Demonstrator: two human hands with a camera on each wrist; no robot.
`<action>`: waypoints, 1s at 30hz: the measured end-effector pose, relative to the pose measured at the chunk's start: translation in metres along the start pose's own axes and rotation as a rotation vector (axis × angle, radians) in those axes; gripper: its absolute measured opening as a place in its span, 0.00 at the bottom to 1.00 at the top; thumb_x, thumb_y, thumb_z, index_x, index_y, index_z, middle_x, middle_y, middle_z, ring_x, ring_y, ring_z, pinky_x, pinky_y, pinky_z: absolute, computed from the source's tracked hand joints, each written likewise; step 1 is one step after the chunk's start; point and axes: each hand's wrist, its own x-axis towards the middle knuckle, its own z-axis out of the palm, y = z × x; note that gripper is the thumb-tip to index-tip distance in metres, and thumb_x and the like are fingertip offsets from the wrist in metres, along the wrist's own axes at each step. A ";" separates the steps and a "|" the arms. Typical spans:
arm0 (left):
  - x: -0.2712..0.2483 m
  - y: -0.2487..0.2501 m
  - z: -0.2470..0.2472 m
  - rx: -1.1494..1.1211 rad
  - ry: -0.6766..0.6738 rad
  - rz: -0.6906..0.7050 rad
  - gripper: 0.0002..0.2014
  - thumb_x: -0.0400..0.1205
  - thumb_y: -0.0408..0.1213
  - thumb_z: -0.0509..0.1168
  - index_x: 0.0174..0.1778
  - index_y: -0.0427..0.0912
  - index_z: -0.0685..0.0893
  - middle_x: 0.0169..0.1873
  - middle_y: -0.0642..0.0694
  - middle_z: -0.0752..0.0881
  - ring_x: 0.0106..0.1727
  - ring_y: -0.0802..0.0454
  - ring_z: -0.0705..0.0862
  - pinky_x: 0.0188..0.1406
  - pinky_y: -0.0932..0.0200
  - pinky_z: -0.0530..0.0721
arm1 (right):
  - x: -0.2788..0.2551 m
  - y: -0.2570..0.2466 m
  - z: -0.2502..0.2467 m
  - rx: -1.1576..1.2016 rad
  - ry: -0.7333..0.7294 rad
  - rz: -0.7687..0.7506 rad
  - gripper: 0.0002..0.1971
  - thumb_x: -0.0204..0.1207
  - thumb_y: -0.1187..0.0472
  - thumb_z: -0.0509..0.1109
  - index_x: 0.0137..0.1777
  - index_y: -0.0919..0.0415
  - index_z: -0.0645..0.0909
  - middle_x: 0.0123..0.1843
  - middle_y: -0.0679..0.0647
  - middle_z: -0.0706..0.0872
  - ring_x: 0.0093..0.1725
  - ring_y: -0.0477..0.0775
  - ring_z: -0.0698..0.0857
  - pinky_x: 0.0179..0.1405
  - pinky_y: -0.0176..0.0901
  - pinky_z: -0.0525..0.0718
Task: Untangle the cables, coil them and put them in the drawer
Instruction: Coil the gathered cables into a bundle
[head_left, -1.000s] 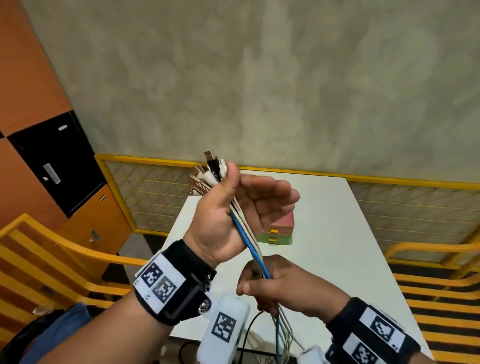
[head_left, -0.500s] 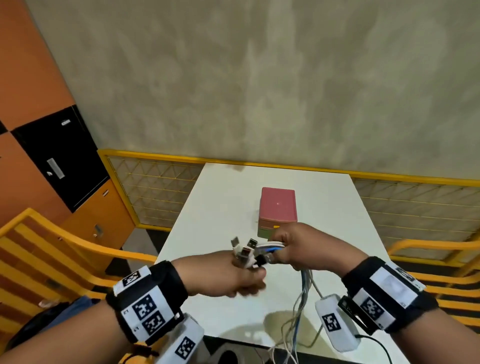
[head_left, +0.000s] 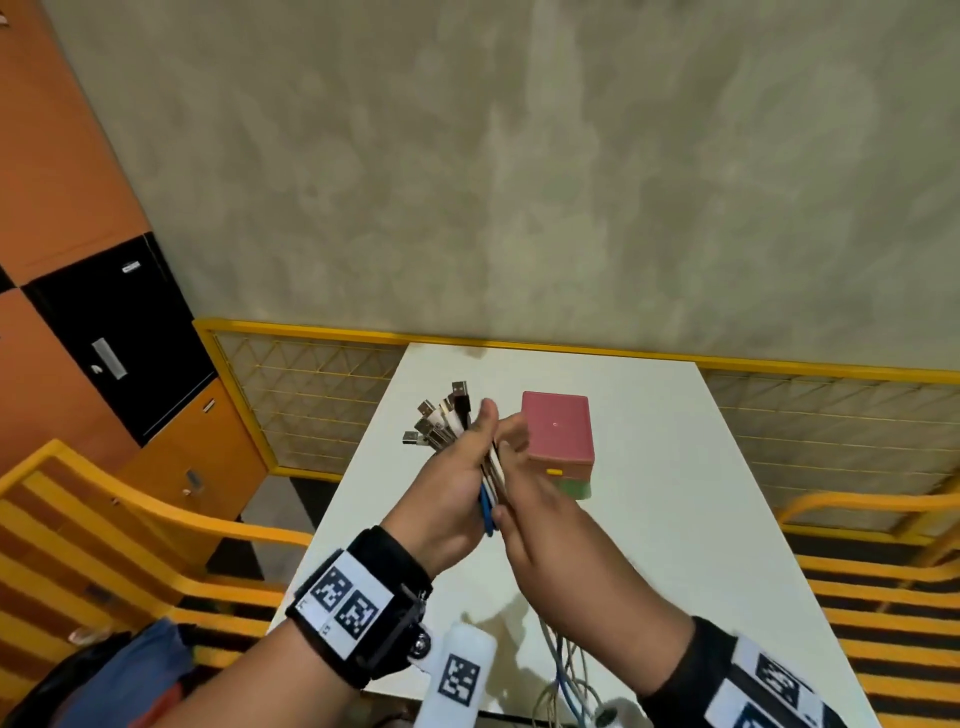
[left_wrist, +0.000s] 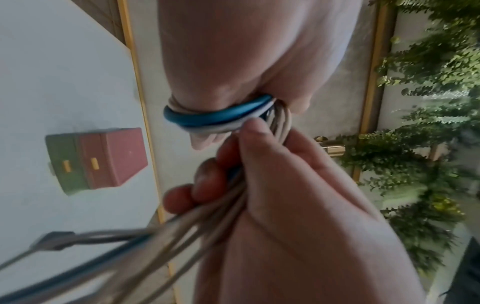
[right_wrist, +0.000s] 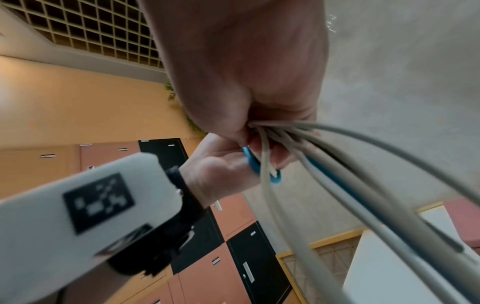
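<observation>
Cables wound by hand above white table (head_left: 675, 467), pink-and-green plastic drawer box (head_left: 560, 441) waiting behind, drawers closed, contents unseen.
Left hand (head_left: 457, 483) curls round the bundle of grey, white and blue cables (head_left: 491, 486), plugs fanned upward; right hand (head_left: 540, 525) grips the trailing strands, apparently feeding another loop to form the coil.

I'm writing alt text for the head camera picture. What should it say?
Two hands hold a bundle of cables above a white table: the left hand grips it below the fanned-out USB plugs, the right hand grasps it just beneath. A small pink-and-green drawer box stands behind.
</observation>
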 end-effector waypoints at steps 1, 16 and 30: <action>0.002 0.001 0.003 -0.012 0.022 0.012 0.22 0.88 0.50 0.57 0.66 0.37 0.85 0.62 0.44 0.90 0.62 0.54 0.88 0.67 0.52 0.83 | -0.001 -0.002 0.001 -0.015 0.017 -0.015 0.34 0.86 0.59 0.56 0.86 0.42 0.44 0.69 0.51 0.77 0.60 0.51 0.81 0.55 0.48 0.83; -0.009 0.019 0.004 -0.350 -0.126 0.149 0.13 0.84 0.34 0.58 0.52 0.37 0.89 0.30 0.48 0.89 0.31 0.54 0.91 0.30 0.60 0.90 | -0.012 0.018 -0.001 0.948 -0.402 0.345 0.03 0.76 0.65 0.68 0.48 0.59 0.81 0.28 0.55 0.83 0.31 0.56 0.86 0.36 0.45 0.76; -0.049 0.010 -0.031 0.355 -0.789 -0.362 0.19 0.86 0.45 0.62 0.51 0.30 0.85 0.22 0.52 0.82 0.19 0.61 0.80 0.25 0.66 0.79 | 0.017 0.030 -0.032 0.217 -0.712 0.174 0.05 0.73 0.56 0.75 0.36 0.46 0.88 0.34 0.59 0.84 0.31 0.52 0.79 0.32 0.43 0.78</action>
